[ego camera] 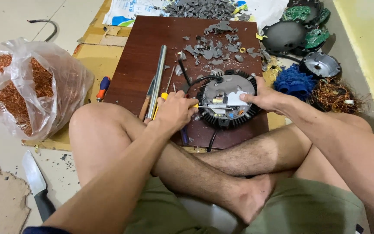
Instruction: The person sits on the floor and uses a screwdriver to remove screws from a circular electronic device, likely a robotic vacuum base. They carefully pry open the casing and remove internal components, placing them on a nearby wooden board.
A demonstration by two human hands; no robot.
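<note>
The left hand (175,110) reaches in over the crossed legs, its grip closed round a yellow-handled screwdriver (204,106) — shaft level, tip on the opened round black housing (227,99). That housing lies on the dark wooden board (139,56), just right of this grip. The right hand (265,97) steadies its rim — fingers pressed against it.

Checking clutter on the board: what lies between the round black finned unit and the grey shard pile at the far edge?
Head view: scattered grey shards on the brown board lie between the finned unit and the far pile.
</note>
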